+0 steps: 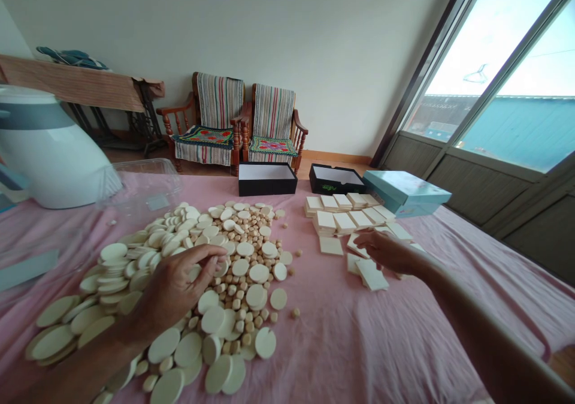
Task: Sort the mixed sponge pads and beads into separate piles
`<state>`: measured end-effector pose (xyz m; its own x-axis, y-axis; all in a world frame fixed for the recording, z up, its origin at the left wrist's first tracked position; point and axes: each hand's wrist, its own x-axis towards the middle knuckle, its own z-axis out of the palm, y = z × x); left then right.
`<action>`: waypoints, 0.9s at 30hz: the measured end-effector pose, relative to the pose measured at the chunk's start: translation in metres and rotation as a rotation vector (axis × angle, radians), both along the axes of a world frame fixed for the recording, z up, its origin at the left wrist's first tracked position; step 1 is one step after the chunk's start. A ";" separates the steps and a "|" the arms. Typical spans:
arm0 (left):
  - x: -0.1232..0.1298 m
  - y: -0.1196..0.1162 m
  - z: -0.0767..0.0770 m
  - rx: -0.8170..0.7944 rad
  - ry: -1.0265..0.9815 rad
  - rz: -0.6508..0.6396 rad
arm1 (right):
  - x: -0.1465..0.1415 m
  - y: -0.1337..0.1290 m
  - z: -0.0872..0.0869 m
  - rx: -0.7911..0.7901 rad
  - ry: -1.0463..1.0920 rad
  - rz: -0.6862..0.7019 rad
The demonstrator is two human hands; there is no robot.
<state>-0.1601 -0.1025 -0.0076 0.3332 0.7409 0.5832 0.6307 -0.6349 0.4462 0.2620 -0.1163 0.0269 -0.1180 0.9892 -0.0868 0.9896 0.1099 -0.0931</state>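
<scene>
Left hand (179,278) over wooden discs (259,273), right hand (389,251) at square tiles (331,246), both grips unclear; black boxes (268,186) and blue box (411,189) stand far.

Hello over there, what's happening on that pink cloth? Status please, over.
Left hand over the round discs, grip unclear. Right hand at the square tiles, grip unclear. A few stray cubes lie between discs and tiles.

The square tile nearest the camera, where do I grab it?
Probably pinch opposite side edges of that square tile from above, coming from the near side: it's thin and flat, overlaps another tile and has pink cloth in front.
</scene>
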 end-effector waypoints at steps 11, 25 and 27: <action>0.001 0.002 -0.004 -0.027 0.015 0.001 | -0.005 0.014 -0.015 -0.027 -0.107 -0.202; 0.001 0.002 -0.005 -0.027 0.011 0.008 | -0.016 0.005 -0.032 0.175 0.080 -0.125; 0.001 0.002 -0.006 -0.024 0.008 0.001 | -0.013 0.008 -0.038 0.211 0.128 -0.153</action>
<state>-0.1593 -0.1004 -0.0134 0.3371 0.7548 0.5627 0.6346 -0.6236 0.4564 0.2491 -0.1086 -0.0116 0.0374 0.9910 0.1284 0.9778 -0.0097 -0.2094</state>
